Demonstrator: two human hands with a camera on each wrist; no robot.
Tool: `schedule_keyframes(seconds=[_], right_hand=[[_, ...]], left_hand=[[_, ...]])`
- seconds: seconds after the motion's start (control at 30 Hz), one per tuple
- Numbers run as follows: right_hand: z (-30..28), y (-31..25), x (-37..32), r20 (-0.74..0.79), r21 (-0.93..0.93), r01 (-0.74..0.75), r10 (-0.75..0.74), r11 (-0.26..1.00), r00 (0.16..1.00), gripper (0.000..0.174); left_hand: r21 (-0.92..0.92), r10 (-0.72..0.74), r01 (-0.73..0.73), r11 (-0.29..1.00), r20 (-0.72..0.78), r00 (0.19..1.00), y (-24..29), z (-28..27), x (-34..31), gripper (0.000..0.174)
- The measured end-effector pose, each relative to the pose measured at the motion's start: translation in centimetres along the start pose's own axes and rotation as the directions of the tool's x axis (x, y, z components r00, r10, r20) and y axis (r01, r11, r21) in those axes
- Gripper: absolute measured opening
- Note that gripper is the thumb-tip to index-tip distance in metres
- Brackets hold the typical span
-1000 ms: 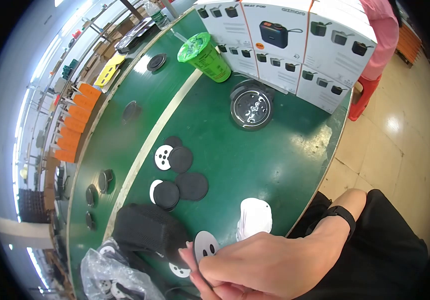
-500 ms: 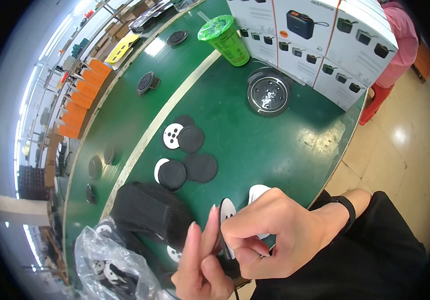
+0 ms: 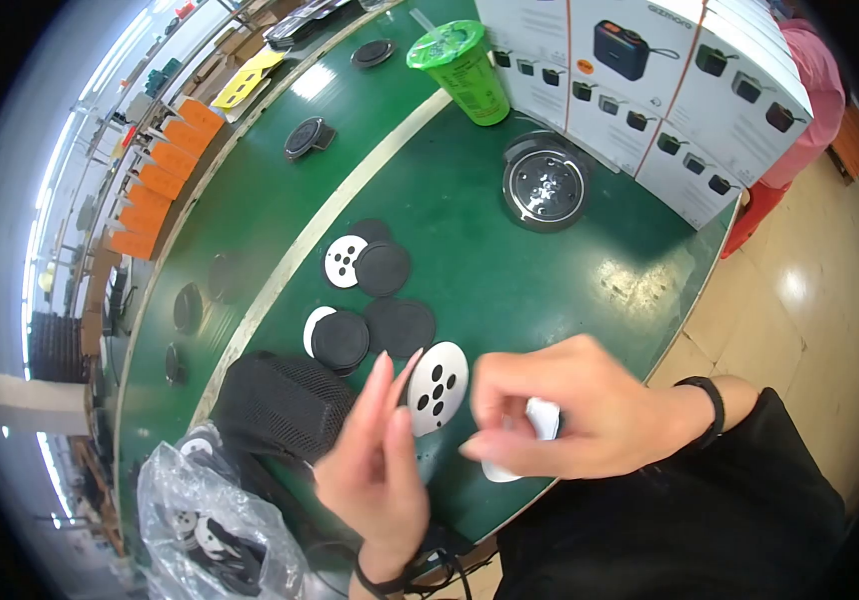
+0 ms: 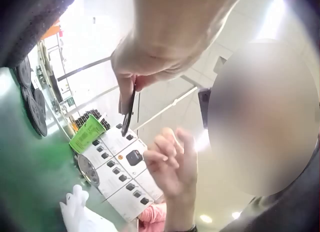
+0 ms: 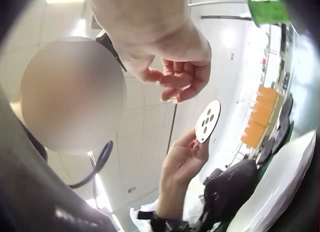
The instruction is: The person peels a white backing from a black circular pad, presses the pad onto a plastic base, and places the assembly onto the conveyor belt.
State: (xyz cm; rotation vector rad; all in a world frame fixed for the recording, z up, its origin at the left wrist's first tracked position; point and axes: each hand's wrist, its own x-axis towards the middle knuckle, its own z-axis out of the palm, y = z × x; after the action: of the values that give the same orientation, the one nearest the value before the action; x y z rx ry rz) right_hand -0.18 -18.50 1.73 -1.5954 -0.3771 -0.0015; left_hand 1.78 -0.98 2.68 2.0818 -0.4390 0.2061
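Observation:
The left hand point(image 3: 378, 468) pinches a round disc point(image 3: 439, 388) by its edge; the disc has a white face with several dark holes and a dark back. In the right wrist view the left hand point(image 5: 184, 162) holds that disc point(image 5: 207, 121) upright, white face showing. To the disc's right, the right hand point(image 3: 580, 410) is apart from it, its fingers loosely bent with nothing between them; the right wrist view shows the right hand point(image 5: 175, 67) the same way. A white stack point(image 3: 500, 470) lies partly hidden below the right hand.
Black discs point(image 3: 340, 341) and a white-faced disc point(image 3: 344, 262) lie beyond the left hand. A black mesh case point(image 3: 280, 405) and a plastic bag point(image 3: 212, 520) are at left. A green cup point(image 3: 474, 90), glossy round part point(image 3: 547, 184) and printed boxes point(image 3: 615, 70) stand farther back.
The right hand has let go of the disc and moved away to the right. The left hand has the disc alone, its white face now turned more to the head view.

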Motion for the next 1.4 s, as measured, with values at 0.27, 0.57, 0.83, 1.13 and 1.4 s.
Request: schedule_keyframes(seconds=[0.27, 0.57, 0.83, 1.13, 1.4], right_hand=[[1.2, 1.0, 0.9, -0.027, -0.001, 0.072, -0.072, 0.997, 0.997, 0.014], [-3.6, 1.9, -2.6, 0.534, -0.749, 0.612, -0.316, 0.253, 0.784, 0.012], [-3.0, 4.7, -1.7, 0.748, -0.625, 0.767, -0.17, 0.145, 0.642, 0.017], [-3.4, 0.5, 1.1, 0.367, -0.74, 0.644, -0.687, 0.192, 0.627, 0.022], [-4.3, -0.8, 1.2, 0.477, -0.682, 0.641, -0.451, 0.351, 0.755, 0.028]], left_hand=[[0.008, 0.065, -0.065, 0.998, -0.026, 0.998, -0.2, -0.5, -0.7, 0.028], [-0.625, -0.414, 0.49, 0.608, 0.277, 0.867, -6.1, -3.7, 3.2, 0.03], [-0.407, -0.359, 0.642, 0.649, 0.58, 0.731, -3.9, -2.4, 4.2, 0.03], [-0.466, -0.088, 0.796, 0.386, 0.84, 0.535, -3.8, -0.1, 5.6, 0.03], [-0.379, -0.042, 0.796, 0.472, 0.892, 0.45, -3.2, 0.1, 6.4, 0.03]])
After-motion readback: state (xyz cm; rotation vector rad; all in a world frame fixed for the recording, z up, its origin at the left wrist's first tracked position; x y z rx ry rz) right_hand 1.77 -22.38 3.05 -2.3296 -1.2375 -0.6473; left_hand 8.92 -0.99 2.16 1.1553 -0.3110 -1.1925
